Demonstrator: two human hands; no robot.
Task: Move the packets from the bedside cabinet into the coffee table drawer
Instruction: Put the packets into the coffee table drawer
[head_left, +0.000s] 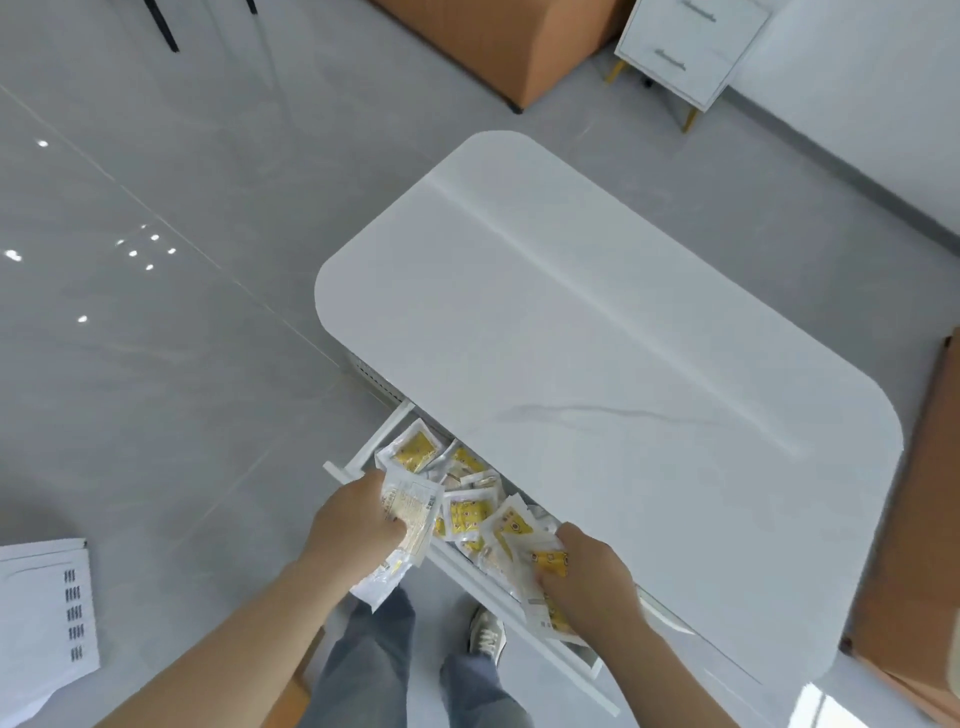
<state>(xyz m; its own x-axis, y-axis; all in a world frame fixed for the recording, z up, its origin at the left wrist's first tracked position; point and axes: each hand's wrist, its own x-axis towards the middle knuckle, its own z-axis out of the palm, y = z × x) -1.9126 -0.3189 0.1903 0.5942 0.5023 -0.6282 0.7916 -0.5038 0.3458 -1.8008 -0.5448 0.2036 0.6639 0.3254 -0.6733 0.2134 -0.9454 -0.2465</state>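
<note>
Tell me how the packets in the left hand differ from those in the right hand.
The left bundle, in the left hand, shows pale printed faces; the right bundle, in the right hand, shows yellow labels. The left bundle overhangs the drawer front; the right bundle lies inside it. Both are flat sachets, each gripped.

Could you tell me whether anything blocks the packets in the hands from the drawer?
Nothing visible does: the drawer is open, and the left hand and right hand hold packets right at its open top.
</note>
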